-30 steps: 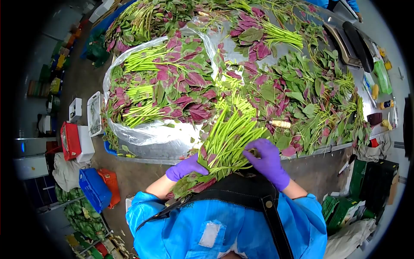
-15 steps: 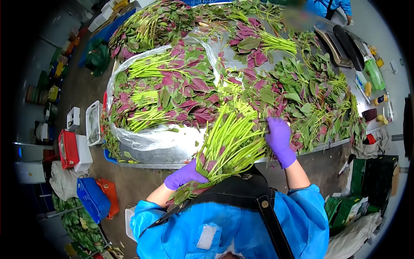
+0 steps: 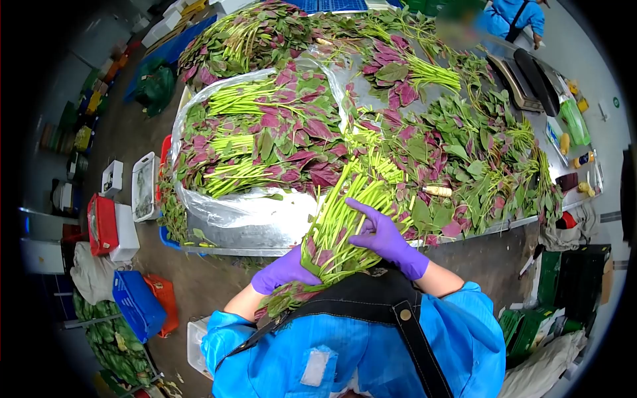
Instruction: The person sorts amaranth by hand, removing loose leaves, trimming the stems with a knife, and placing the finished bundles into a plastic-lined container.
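A bunch of red amaranth (image 3: pixel 330 229) with long pale-green stems leans against my apron, its stem ends pointing away over the table edge. My left hand (image 3: pixel 285 270), in a purple glove, is wrapped round the leafy end low down. Across the stems lies my right hand (image 3: pixel 381 237), also gloved, with index finger and thumb spread apart; it touches the bunch without closing round it. To the right of the bunch, a wooden handle (image 3: pixel 437 190) rests among loose leaves; whatever it belongs to is hidden. A clear plastic liner (image 3: pixel 245 211) holds several laid bunches (image 3: pixel 265 132) at the left.
Loose amaranth (image 3: pixel 478 152) covers the table's right side, and a large heap (image 3: pixel 245 40) stands at the back left. A weighing scale (image 3: pixel 514 83) is at the far right. Crates (image 3: pixel 138 305) stand on the floor at left. Another person (image 3: pixel 514 20) is at the back right.
My right hand has moved left from beside the stems to over them, its fingers now spread. The wooden handle has come into view where that hand was. My left hand keeps its hold.
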A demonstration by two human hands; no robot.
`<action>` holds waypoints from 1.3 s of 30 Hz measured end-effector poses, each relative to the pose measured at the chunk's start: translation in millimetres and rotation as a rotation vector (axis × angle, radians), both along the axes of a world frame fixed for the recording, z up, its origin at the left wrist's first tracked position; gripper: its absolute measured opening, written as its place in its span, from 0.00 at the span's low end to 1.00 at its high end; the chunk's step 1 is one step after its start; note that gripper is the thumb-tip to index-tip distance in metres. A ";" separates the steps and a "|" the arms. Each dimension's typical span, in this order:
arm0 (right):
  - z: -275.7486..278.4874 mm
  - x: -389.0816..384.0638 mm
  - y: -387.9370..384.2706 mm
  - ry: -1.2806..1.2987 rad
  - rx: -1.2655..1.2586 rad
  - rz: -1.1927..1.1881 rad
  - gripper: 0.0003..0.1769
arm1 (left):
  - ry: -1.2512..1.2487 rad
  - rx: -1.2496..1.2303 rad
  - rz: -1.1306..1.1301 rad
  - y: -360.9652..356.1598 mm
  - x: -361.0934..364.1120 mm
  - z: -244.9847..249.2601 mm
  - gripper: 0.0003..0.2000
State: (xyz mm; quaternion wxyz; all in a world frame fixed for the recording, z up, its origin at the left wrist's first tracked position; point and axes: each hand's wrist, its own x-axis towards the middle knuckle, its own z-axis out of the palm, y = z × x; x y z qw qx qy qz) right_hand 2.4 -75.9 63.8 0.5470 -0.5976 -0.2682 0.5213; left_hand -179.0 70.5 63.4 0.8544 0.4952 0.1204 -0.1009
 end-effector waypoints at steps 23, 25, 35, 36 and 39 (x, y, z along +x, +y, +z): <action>-54.8 135.1 -35.1 -0.313 -0.134 -0.365 0.41 | 0.142 0.255 -0.059 -37.0 51.5 13.1 0.42; -36.0 139.2 -40.6 -0.571 -0.195 -0.390 0.48 | 0.056 0.218 0.009 -38.2 54.2 15.4 0.44; -82.9 188.2 -75.6 0.068 -0.142 -0.421 0.22 | 0.052 0.288 -0.112 -35.5 50.7 2.3 0.50; -81.3 176.5 -79.5 0.009 -0.139 -0.202 0.29 | 0.032 0.358 -0.162 -34.1 49.7 -4.1 0.48; -86.9 142.7 -90.7 -0.019 -0.031 0.172 0.45 | 0.107 0.451 -0.322 -31.6 44.3 -22.1 0.47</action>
